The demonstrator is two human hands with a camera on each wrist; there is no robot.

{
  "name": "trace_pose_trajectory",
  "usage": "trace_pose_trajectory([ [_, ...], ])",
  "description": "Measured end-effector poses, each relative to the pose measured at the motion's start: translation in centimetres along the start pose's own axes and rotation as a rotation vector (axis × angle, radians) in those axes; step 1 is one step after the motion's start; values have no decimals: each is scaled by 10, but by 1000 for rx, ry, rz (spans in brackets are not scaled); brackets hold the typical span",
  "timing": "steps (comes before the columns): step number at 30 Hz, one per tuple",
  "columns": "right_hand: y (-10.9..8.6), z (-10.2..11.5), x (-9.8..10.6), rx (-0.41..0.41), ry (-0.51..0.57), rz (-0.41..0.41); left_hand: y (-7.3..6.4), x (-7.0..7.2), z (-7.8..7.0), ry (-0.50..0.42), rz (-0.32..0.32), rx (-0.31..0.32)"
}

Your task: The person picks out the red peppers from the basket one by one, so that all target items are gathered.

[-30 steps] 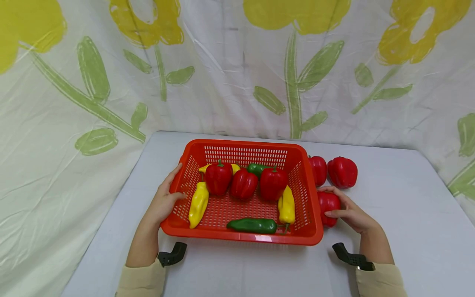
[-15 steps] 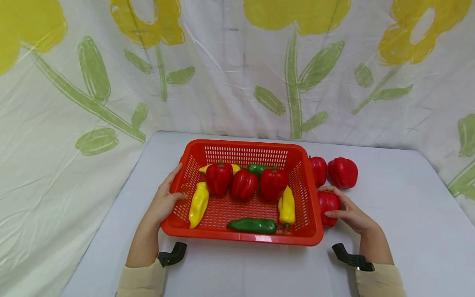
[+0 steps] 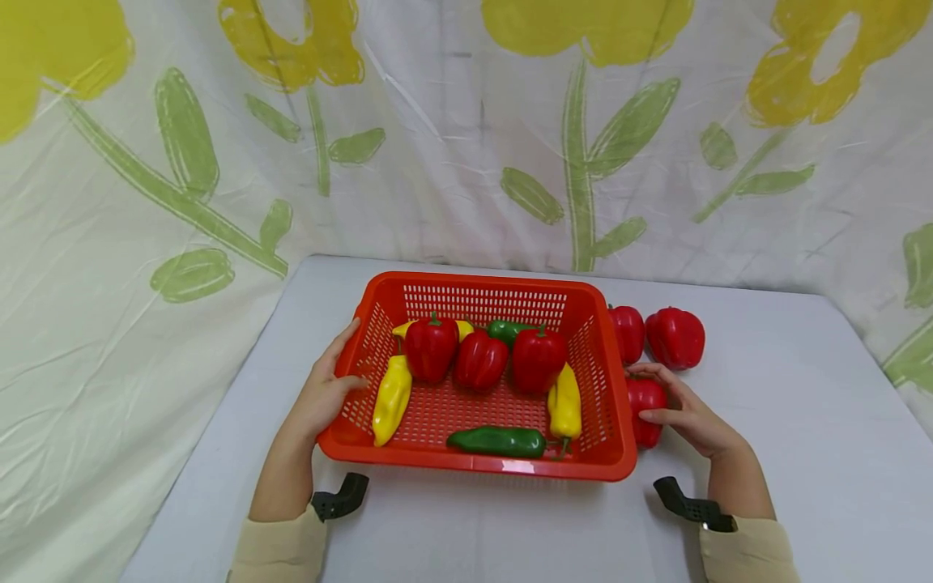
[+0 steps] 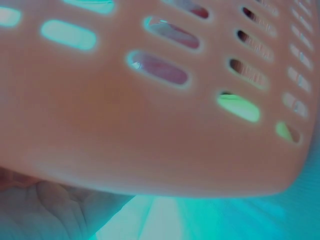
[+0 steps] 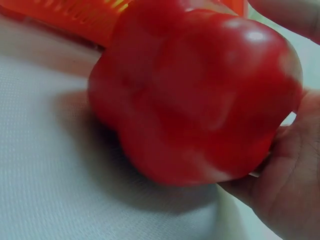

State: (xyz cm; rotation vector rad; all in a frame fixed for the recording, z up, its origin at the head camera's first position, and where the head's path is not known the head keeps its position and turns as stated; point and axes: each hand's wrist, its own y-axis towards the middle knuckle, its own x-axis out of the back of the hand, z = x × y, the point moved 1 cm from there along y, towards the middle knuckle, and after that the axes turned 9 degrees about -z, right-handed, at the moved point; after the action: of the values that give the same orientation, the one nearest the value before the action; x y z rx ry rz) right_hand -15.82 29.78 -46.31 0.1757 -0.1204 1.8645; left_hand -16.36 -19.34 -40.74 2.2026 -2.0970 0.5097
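Observation:
My left hand (image 3: 321, 397) holds the left rim of a red plastic basket (image 3: 466, 463), thumb over the edge and fingers along the outside. In the left wrist view the slotted basket wall (image 4: 125, 120) fills most of the picture. Right of the basket, my right hand (image 3: 692, 421) grips a red bell pepper (image 3: 645, 411) between thumb and fingers, close against the basket's side. The right wrist view shows this pepper (image 5: 195, 95) large, over its shadow on the white cloth. Inside the basket are three red bell peppers (image 3: 432, 350), yellow peppers (image 3: 392, 401) and green peppers (image 3: 497, 441).
Two more red bell peppers (image 3: 675, 338) lie on the white-covered table (image 3: 787, 405) behind my right hand, one partly hidden by the basket's rim. A flower-patterned cloth (image 3: 437, 194) hangs along the table's back edge.

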Motion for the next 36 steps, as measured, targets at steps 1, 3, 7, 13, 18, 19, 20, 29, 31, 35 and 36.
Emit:
trace_pose_trajectory([
  [1, 0, 0, 0, 3, -2, -1, 0, 0, 0, 1, 0, 1],
  [3, 0, 1, 0, 15, -1, 1, 0, 0, 0, 2, 0, 0],
  [7, -1, 2, 2, 47, 21, 17, -1, 0, -1, 2, 2, -8],
  [13, -3, 3, 8, 85, 6, 8, 0, -1, -1, 9, 2, -15],
  [18, -5, 5, 12, 101, 3, -6, 0, 0, 0, 13, 2, -13],
  [19, -5, 5, 12, 101, 4, -9, 0, 0, 0, 15, 2, -14],
  [20, -5, 6, 12, 100, 6, -11, 0, 0, 0, 13, 0, -10],
  [29, -8, 19, 15, 156, -1, -30, 1, -1, 0, 13, 5, -13],
  [31, -7, 23, 17, 167, -13, -29, 1, -1, 0, 15, 4, -10],
  [35, -4, 34, 18, 190, -33, -19, 1, 0, 1, 14, -2, -15],
  [36, -3, 37, 19, 198, -35, -15, 1, 0, 1, 13, -4, -17],
])
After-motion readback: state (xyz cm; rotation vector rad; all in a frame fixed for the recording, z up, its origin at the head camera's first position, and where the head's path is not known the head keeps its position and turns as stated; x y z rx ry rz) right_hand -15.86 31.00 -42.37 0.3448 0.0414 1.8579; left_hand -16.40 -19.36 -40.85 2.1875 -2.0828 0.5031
